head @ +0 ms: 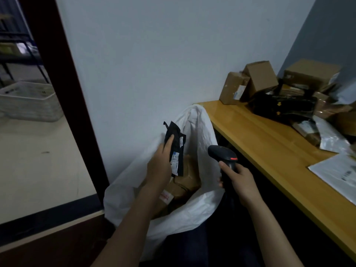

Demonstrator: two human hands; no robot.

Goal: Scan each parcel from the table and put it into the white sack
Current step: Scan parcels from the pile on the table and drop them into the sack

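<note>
My left hand (160, 166) holds a small black plastic parcel (177, 143) with a white label, upright over the open mouth of the white sack (194, 212). The sack stands on the floor beside the table and holds several brown cardboard parcels (185, 182). My right hand (238, 182) grips the handle of a black barcode scanner (223, 154), its head pointing left toward the black parcel. More parcels lie piled on the wooden table (269, 143) at the right: brown boxes (258, 78), a black bag (285, 105) and grey mailers (331, 135).
A white wall stands behind the sack. A dark door frame (63, 93) runs down the left, with a white plastic crate (28, 101) on the floor beyond it. A white flat mailer (339, 172) lies near the table's front right.
</note>
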